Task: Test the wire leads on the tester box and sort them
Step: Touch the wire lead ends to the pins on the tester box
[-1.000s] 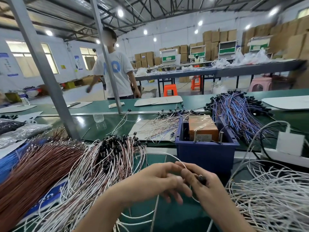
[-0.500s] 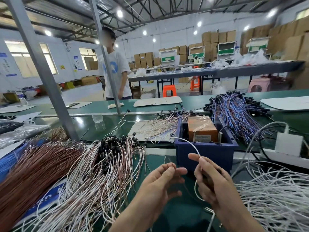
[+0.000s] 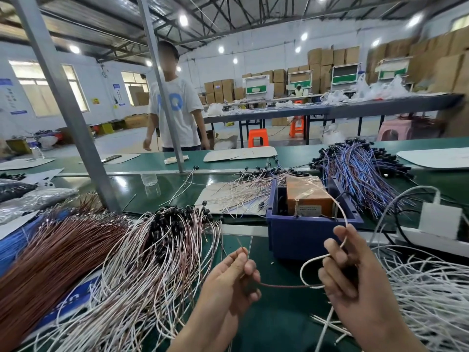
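Reading contact at the tester box (image 3: 308,196) not possible: its lower part sits behind the front wall of the blue bin (image 3: 299,235), and the white end of the wire lead (image 3: 284,286) arcs up to the box's right side, where the tip is lost. Both forearms cut off at the bottom edge. Left hand (image 3: 228,278) raised over the desk (image 3: 279,321), thumb and fingers pinching the lead's brown end, bare tip poking up. Right hand (image 3: 355,280) thumb up, fingers curled round the white end. Lead loops between both hands. White-brown pile (image 3: 157,250) left, white pile (image 3: 431,288) right, both partly out of frame
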Available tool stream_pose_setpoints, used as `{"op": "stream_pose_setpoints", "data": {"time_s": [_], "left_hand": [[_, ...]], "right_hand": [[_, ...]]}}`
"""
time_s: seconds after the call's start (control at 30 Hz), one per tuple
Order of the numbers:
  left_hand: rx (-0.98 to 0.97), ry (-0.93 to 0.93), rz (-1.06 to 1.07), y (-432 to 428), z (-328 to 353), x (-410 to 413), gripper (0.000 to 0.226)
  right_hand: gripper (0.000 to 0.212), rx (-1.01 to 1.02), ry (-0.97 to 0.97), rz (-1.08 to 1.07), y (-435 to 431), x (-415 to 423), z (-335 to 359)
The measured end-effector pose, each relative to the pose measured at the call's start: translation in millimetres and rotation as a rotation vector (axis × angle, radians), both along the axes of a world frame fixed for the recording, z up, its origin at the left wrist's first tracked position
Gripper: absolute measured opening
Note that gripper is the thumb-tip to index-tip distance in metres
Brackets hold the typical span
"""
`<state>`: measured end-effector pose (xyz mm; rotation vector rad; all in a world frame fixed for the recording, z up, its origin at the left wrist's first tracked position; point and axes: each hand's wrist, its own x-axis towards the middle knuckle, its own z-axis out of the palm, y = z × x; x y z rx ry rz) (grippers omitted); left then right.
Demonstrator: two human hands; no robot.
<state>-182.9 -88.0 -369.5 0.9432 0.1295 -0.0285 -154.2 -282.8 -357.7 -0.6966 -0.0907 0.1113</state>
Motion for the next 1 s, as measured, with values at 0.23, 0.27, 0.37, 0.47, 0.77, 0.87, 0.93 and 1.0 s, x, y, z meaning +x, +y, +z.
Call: {"op": "stream_pose_setpoints", "data": {"time_s": [0.23, 0.27, 0.37, 0.47, 0.77, 0.87, 0.93, 1.0], "left_hand": [[0.011, 0.007, -0.018, -2.3, -5.7, -0.1, 0.018], [0.017, 0.004, -0.022, -2.7, -6.5, -0.1, 0.019], [0.055, -0.01, -0.026, -5.8, -8.7, 0.0, 0.019], [0.106, -0.049, -0.025, -11.2, -5.0, 3.7, 0.02], [0.351, -0.267, -0.152, -36.4, 14.0, 16.1, 0.016], [0.375, -0.321, -0.181, -36.9, 13.3, 17.9, 0.013], [0.369, -0.35, -0.197, -35.0, 12.6, 18.3, 0.018], [0.341, -0.365, -0.209, -34.1, 12.0, 18.0, 0.016]], "right_hand": [[0.035, 0.069, 0.027, -0.09, -12.2, 5.1, -5.5], [0.038, 0.072, 0.024, -0.098, -13.3, 5.6, -6.6], [0.045, 0.029, 0.006, -0.104, -15.9, 7.1, -10.8], [0.045, -0.161, -0.044, -0.041, -9.8, 6.7, -14.9], [0.064, -0.735, -0.182, 0.227, 15.7, -0.1, -18.3], [0.057, -0.783, -0.165, 0.256, 12.9, 0.5, -16.6], [0.059, -0.818, -0.154, 0.31, 10.6, 0.9, -15.8], [0.066, -0.859, -0.147, 0.374, 9.6, 0.9, -15.7]]}}
